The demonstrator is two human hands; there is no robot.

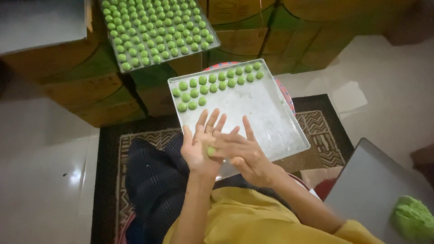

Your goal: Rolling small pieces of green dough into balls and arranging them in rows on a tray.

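My palms press together on a green dough ball (211, 150).
Left hand (200, 147) under right hand (241, 151); beyond them a part-filled baking tray (266, 113), a dough lump (413, 219) at right.

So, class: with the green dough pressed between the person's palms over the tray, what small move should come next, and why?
Probably set the dough piece, pressed between the left hand and right hand, beside the short third row of green balls on the metal tray: two rows are full, and that row holds only three.
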